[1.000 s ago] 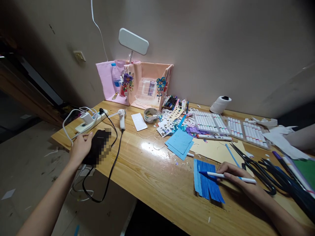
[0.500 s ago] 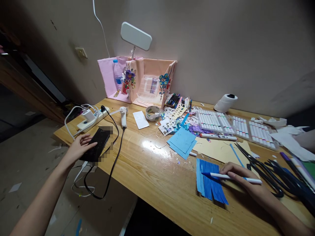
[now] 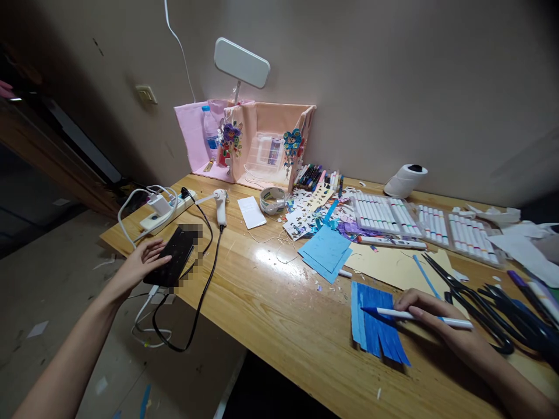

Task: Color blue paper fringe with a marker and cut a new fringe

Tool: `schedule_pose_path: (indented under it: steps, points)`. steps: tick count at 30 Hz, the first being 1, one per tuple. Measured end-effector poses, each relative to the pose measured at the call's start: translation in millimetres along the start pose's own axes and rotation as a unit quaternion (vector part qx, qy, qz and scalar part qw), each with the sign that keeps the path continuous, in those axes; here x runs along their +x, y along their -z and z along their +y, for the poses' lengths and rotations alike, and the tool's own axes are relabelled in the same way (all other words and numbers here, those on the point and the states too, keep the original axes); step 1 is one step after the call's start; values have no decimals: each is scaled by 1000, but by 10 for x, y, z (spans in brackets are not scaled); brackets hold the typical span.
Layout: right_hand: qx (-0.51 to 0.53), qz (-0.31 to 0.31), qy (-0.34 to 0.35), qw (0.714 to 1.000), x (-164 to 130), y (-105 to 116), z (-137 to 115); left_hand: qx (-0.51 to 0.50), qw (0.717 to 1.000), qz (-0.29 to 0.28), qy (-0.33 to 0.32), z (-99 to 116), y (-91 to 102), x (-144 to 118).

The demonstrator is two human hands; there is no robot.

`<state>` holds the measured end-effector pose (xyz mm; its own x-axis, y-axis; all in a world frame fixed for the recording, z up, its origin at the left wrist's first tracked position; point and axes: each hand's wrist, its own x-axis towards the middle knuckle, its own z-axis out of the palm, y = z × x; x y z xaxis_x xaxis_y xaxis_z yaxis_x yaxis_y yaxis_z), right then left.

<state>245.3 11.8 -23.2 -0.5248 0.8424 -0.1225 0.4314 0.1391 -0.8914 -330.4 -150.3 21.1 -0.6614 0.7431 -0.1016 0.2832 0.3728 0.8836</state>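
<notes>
Two hands busy: left hand (image 3: pixel 142 262) lies flat, fingers loose, on a phone (image 3: pixel 171 263) at the table (image 3: pixel 271 308) edge; it looks slick and rigid, best gripped by its long sides. Right hand (image 3: pixel 430 314) pinches a light pen (image 3: pixel 414 316) over blue paper (image 3: pixel 376 323).

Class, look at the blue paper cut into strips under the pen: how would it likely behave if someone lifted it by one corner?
The blue fringed paper looks thin, so it would probably droop. Its cut strips would likely dangle and might tear. It seems light: the right hand resting on it with the pen may keep it from sliding.
</notes>
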Motion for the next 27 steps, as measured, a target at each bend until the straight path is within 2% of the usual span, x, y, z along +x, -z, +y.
schedule_pose_path:
  steps: [5,12,19,23,27]
  points:
    - [-2,14,-1,1000,-8,-21,-43,-8,999,-38,-8,-16,60,-83]
    - [-10,-2,17,1000,15,13,36,63,998,-9,-14,48,-70,-49]
    - [-3,-1,25,1000,15,17,29,-3,1000,-23,-3,-28,66,-43]
    - [-2,9,14,1000,12,0,-54,6,1000,-8,-8,7,12,-47]
    - [-5,8,5,1000,9,-12,-106,50,998,36,-8,88,-81,4]
